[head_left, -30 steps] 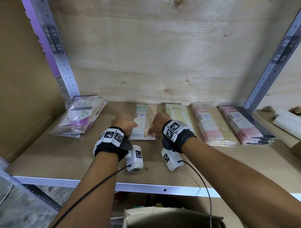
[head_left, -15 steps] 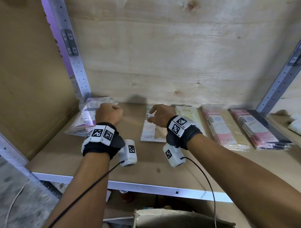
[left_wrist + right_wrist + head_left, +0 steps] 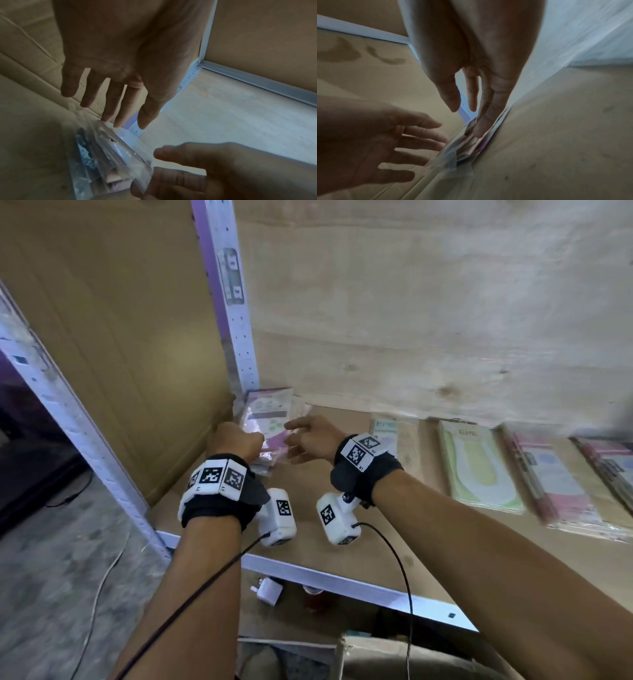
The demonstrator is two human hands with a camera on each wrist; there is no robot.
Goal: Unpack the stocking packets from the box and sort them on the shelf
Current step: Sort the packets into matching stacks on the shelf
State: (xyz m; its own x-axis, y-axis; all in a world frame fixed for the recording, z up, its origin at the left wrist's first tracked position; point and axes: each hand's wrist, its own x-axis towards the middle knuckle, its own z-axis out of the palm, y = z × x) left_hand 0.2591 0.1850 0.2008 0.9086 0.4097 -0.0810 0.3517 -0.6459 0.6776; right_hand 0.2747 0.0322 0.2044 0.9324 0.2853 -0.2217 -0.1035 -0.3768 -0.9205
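A stack of pink and purple stocking packets (image 3: 270, 412) lies in the back left corner of the shelf (image 3: 212, 508). Both my hands are at it. My left hand (image 3: 236, 440) hovers at the stack's near left side; the left wrist view shows its fingers (image 3: 111, 105) straight and spread just above the clear wrappers (image 3: 106, 155). My right hand (image 3: 308, 436) reaches in from the right. In the right wrist view one straight fingertip (image 3: 478, 132) touches the edge of the stack (image 3: 467, 147). Neither hand grips a packet.
Along the back to the right lie a cream packet (image 3: 394, 440), a green packet (image 3: 479, 470), a pink stack (image 3: 555, 484) and another stack (image 3: 613, 463). A metal upright (image 3: 236, 320) and a cardboard side wall (image 3: 120, 337) close the left. The box (image 3: 394, 659) sits below the shelf.
Both hands have left the cream packet and moved left to the pink and purple corner stack. My view has swung left with them.
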